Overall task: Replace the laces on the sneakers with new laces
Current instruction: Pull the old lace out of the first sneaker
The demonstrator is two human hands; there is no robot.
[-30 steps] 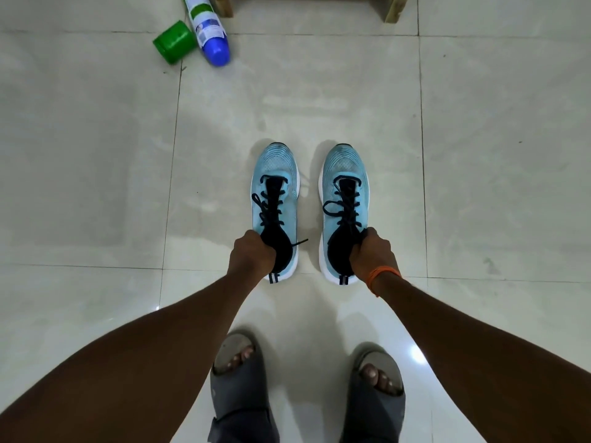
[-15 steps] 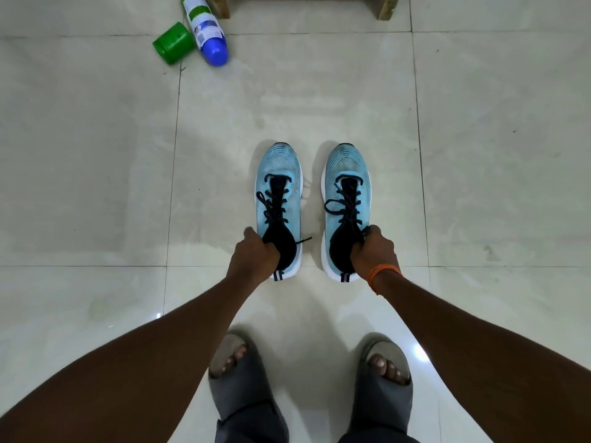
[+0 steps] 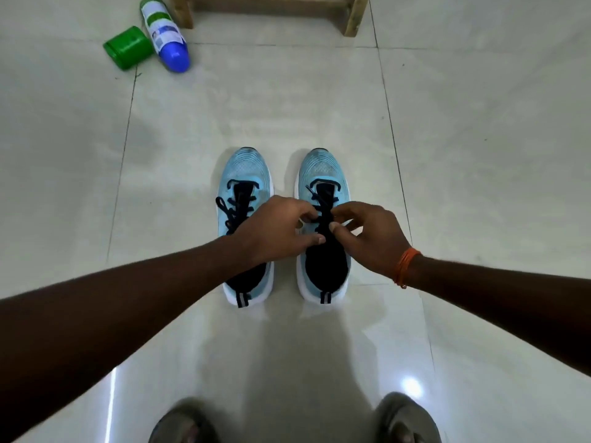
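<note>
The left sneaker (image 3: pixel 244 169) and right sneaker (image 3: pixel 323 167), both light blue, stand side by side on the tiled floor (image 3: pixel 463 155), toes pointing far. The left hand (image 3: pixel 275 228) reaches across the left sneaker and the right hand (image 3: pixel 371 238) comes in from the right. Each grip pinches the black lace (image 3: pixel 324 212) over the right sneaker's tongue.

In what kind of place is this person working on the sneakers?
Probably a room in a home: glossy pale tiled floor, wooden furniture legs, and a white spray can with a blue end lying down.
</note>
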